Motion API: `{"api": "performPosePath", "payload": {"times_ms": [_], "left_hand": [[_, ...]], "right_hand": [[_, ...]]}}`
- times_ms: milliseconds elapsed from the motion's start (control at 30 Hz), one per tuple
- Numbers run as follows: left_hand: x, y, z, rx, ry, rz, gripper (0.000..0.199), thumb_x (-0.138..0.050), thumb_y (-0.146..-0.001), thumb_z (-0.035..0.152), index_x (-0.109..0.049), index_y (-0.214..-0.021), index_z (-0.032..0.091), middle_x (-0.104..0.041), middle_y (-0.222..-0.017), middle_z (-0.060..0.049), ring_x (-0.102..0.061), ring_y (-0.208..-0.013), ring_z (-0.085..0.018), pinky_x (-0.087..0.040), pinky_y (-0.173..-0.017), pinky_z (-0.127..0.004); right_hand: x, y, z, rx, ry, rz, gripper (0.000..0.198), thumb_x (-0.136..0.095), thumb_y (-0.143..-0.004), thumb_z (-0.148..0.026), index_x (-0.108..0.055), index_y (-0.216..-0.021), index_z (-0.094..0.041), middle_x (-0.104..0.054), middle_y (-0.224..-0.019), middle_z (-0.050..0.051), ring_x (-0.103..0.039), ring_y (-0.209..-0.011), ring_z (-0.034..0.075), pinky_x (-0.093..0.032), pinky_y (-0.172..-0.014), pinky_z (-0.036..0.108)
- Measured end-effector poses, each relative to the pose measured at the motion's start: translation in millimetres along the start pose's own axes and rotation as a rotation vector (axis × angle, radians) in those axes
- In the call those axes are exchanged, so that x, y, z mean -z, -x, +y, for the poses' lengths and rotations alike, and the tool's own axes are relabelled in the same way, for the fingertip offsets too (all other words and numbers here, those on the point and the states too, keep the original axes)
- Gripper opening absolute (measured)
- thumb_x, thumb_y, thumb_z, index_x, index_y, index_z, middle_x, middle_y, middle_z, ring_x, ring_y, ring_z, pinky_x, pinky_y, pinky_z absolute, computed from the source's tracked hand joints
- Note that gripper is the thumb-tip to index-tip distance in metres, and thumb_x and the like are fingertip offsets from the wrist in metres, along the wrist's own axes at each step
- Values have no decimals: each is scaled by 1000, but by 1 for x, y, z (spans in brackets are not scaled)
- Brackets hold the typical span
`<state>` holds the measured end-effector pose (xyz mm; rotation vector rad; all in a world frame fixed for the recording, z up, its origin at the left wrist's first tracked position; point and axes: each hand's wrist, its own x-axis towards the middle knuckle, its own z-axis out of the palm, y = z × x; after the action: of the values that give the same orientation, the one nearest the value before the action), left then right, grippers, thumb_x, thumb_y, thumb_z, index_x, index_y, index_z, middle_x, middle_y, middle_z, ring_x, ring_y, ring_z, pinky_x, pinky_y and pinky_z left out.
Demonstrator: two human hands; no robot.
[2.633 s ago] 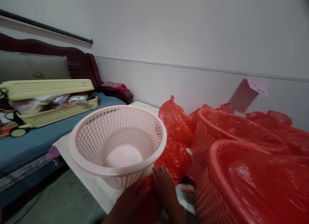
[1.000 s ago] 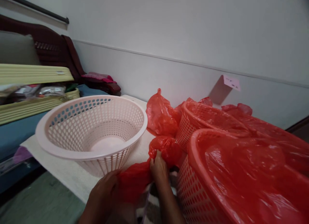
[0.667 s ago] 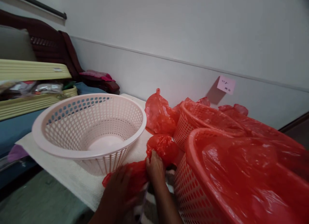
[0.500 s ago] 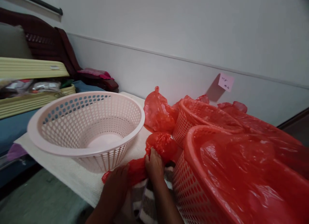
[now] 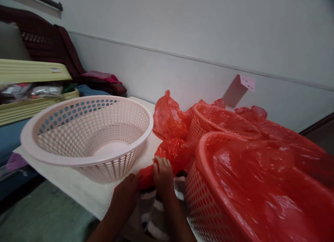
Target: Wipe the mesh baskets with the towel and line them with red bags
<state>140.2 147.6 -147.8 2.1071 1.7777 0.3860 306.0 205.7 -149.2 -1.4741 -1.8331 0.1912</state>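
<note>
A red plastic bag (image 5: 146, 176) stretches in a bunched strip between my two hands. My left hand (image 5: 128, 190) is closed around its left end. With my right hand (image 5: 163, 172) I grip the strip further right, close to a crumpled red bundle (image 5: 174, 153) behind the fingers. Left of the hands stands a pale pink perforated basket (image 5: 112, 170), with nothing inside it. Close to my right forearm is a pink basket lined with red plastic (image 5: 206, 190). Striped cloth (image 5: 158, 217) in brown and white shows beneath my wrists.
Behind stand a second red-covered basket (image 5: 197, 130) and a puffed red bag (image 5: 167, 117) near the wall. A pink paper note (image 5: 247, 82) sticks out from the wall. Yellow trays (image 5: 33, 71) with packets are at the left, beyond the white table edge (image 5: 65, 188).
The bag strip between my hands has become shorter, its left end now mostly hidden in my left hand. Both hands sit slightly higher in view. The camera view has shifted slightly.
</note>
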Motion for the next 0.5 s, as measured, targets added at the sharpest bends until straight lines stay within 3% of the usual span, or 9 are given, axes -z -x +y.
{"api": "performPosePath", "payload": {"times_ms": [233, 500], "left_hand": [[11, 2, 8, -13, 54, -77, 37, -41, -89, 13, -62, -117, 20, -64, -107, -9, -62, -100, -21, -45, -83, -32], [14, 2, 11, 29, 85, -128, 29, -39, -90, 17, -65, -101, 21, -66, -101, -7, -64, -94, -19, -43, -81, -30]], "right_hand": [[-9, 4, -9, -107, 159, -290, 23, -49, -91, -21, -69, -105, -20, -69, -103, 7, -58, -99, 25, -43, -90, 37], [-9, -4, -6, -183, 208, -280, 48, -45, -90, -18, -54, -137, -15, -66, -128, 12, -59, -117, 24, -40, -103, 35]]}}
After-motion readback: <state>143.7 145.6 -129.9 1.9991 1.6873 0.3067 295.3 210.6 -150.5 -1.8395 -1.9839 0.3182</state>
